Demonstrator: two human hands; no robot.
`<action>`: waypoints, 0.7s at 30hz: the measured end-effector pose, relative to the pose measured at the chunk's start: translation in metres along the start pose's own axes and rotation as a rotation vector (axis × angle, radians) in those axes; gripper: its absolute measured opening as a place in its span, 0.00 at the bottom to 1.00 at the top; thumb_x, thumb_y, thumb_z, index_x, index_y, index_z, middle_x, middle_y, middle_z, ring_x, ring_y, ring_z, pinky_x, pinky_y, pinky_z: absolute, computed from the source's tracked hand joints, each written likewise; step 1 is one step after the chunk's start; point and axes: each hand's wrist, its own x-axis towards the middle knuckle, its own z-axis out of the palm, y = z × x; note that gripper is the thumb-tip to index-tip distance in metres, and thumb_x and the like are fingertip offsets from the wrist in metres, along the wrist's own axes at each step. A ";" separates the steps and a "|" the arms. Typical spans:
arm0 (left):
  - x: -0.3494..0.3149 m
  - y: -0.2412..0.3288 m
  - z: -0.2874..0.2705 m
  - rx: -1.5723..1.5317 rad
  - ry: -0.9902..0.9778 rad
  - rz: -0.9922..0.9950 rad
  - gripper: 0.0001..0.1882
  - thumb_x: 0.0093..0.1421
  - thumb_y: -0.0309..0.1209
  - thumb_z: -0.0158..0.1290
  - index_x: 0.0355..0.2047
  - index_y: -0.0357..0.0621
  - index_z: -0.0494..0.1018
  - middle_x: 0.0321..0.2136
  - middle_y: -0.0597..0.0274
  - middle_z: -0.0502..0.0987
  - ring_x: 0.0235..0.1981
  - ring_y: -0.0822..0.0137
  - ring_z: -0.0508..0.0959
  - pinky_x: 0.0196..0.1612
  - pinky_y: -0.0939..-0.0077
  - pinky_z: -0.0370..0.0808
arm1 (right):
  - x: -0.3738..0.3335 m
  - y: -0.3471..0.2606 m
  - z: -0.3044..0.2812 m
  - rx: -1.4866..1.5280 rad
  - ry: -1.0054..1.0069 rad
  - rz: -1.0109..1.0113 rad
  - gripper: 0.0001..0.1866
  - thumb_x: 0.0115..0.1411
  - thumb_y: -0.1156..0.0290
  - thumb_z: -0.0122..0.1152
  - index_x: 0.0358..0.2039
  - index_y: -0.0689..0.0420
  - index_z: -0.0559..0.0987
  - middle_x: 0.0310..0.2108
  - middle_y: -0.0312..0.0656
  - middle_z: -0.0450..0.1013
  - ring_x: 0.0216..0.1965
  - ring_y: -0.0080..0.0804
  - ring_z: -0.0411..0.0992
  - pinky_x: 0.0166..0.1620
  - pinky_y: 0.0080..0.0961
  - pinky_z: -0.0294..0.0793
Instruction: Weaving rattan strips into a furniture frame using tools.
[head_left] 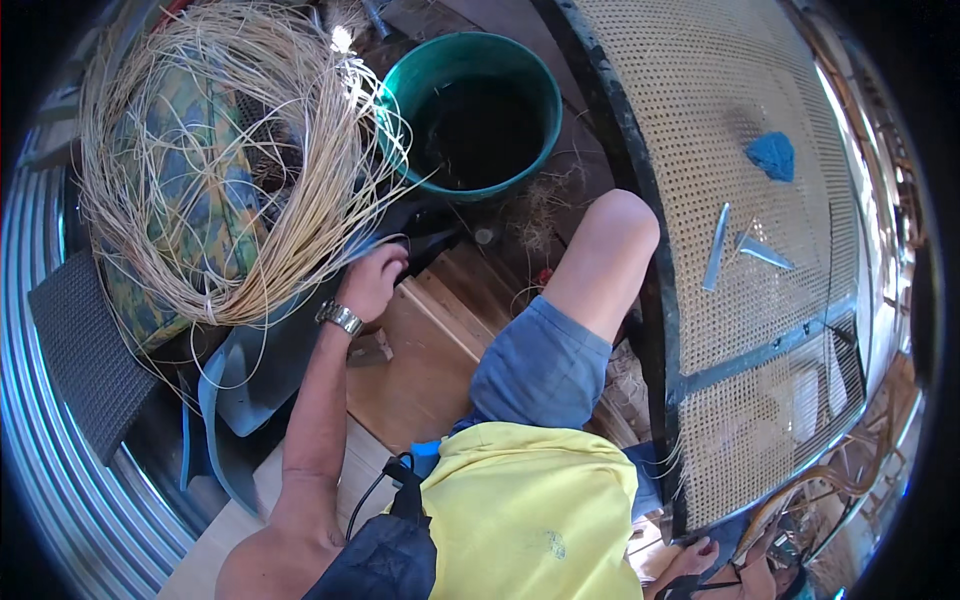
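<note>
My left hand (372, 280), with a metal watch on the wrist, reaches to the lower right edge of a big coil of pale cane strands (330, 235). Its fingers are curled, and their tips are hidden; a thin strand loops close by them. Beneath the hand lie brown wooden boards (410, 365). At the lower edge, right of my yellow shirt, a partly seen hand (692, 562) appears to be my right hand; what its fingers do is unclear. A woven cane panel (740, 350) in a dark frame stands right of my bare knee.
A green bucket (548, 100) with dark contents stands ahead, loose fibres beside it. A camouflage-patterned bundle (195, 190) sits inside the coil. On the panel lie a blue cloth-like lump (770, 156) and two narrow metal pieces (716, 248). Another person's arm (758, 578) shows at lower right.
</note>
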 end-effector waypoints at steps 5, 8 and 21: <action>0.007 -0.037 0.020 0.183 -0.181 -0.331 0.22 0.68 0.42 0.43 0.50 0.38 0.75 0.45 0.36 0.79 0.49 0.38 0.77 0.54 0.51 0.73 | 0.000 -0.009 0.020 -0.052 -0.003 -0.060 0.21 0.69 0.64 0.56 0.55 0.67 0.74 0.49 0.57 0.75 0.49 0.49 0.75 0.53 0.36 0.75; 0.048 -0.094 0.053 0.108 -0.295 -0.314 0.23 0.67 0.42 0.42 0.51 0.39 0.74 0.49 0.35 0.77 0.50 0.39 0.78 0.55 0.52 0.72 | 0.000 -0.019 0.014 -0.035 -0.011 -0.027 0.21 0.69 0.64 0.56 0.55 0.67 0.74 0.49 0.57 0.74 0.49 0.49 0.75 0.54 0.37 0.74; 0.274 0.063 0.104 -0.188 -0.601 0.003 0.19 0.67 0.41 0.50 0.49 0.41 0.78 0.46 0.50 0.80 0.46 0.52 0.80 0.51 0.62 0.75 | -0.013 0.012 -0.008 0.007 0.090 -0.037 0.21 0.69 0.64 0.55 0.54 0.67 0.75 0.51 0.57 0.74 0.52 0.51 0.72 0.57 0.40 0.69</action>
